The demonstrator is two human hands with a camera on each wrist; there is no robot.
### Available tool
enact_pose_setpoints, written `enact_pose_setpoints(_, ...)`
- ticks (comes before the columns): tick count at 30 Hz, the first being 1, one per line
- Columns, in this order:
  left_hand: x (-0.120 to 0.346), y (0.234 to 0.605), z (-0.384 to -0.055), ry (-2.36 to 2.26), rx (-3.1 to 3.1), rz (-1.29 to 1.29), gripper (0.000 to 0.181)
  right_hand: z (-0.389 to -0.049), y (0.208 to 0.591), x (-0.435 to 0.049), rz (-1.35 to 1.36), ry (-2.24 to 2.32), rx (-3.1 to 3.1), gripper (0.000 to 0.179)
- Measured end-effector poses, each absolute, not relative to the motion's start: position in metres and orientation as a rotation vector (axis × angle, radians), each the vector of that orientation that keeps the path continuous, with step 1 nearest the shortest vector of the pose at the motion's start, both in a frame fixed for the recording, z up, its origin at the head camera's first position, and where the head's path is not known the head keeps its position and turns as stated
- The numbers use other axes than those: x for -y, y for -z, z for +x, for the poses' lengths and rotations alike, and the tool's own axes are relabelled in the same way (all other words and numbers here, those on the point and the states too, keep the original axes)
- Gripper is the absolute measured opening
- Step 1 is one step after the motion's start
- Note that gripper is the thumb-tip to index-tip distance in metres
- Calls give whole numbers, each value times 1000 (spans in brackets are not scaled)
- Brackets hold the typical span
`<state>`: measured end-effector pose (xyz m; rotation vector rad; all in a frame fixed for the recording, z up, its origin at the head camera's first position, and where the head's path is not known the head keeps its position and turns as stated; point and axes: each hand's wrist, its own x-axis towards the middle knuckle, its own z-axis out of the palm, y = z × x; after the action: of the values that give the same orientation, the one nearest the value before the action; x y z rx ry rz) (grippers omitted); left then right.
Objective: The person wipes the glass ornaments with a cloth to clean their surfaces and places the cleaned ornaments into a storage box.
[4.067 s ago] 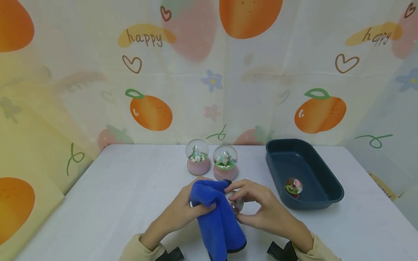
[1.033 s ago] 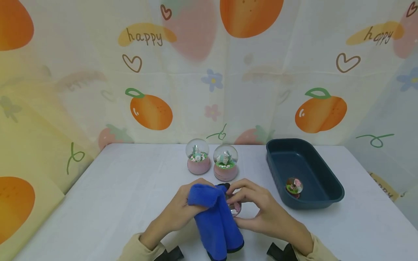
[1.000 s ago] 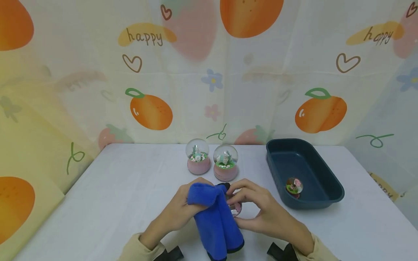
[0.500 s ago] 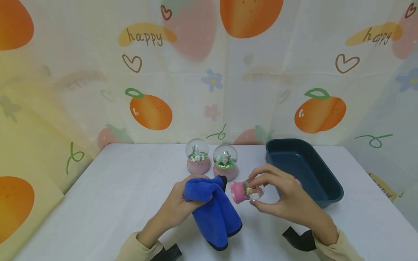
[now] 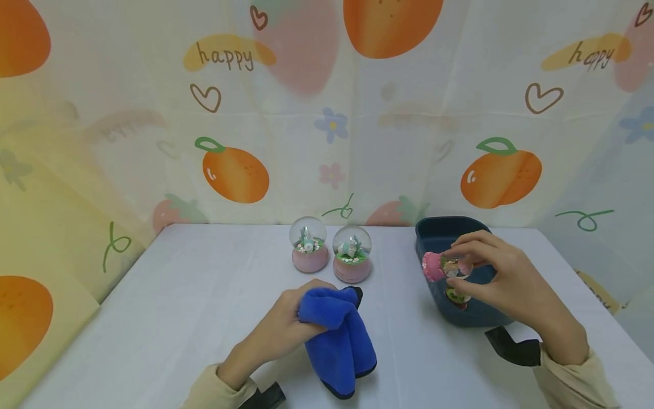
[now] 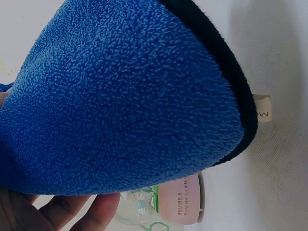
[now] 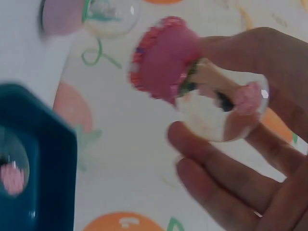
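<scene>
My right hand (image 5: 503,272) holds a small snow globe (image 5: 447,267) by its glass ball, tipped on its side with the ruffled pink base pointing left. It is over the dark blue tray (image 5: 428,227). In the right wrist view, a pink flower and a small figure show inside the globe (image 7: 221,101). Below it in the tray sits another small snow globe (image 5: 457,296), partly covered by the hand. My left hand (image 5: 286,321) grips a blue cloth (image 5: 339,341) with black edging, which hangs in folds above the table and fills most of the left wrist view.
Two larger snow globes with pink bases, a left one (image 5: 309,247) and a right one (image 5: 352,255), stand upright on the white table (image 5: 204,295) beyond the cloth. A fruit-printed curtain (image 5: 327,113) rises behind the table's far edge.
The right hand has drawn the small snow globe out from the blue cloth and carried it right, over the tray. The left hand stays near the same spot, still gripping the cloth.
</scene>
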<state>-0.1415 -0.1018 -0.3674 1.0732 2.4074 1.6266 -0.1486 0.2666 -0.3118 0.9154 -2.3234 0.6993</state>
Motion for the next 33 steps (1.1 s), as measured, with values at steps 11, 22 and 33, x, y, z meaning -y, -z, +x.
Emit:
enact_pose_setpoints(11, 101, 368, -142, -1534, -2472, 1102, 40, -155, 321, -310, 656, -585, 2620, 47)
enact_pose_setpoints(22, 100, 366, -141, -1485, -2509, 1067, 40, -159, 321, -333, 415, -669, 2853, 42)
enact_pose_setpoints(33, 101, 368, -141, -1429, -2510, 1007, 41, -167, 331, -338, 349, -720, 3060, 45)
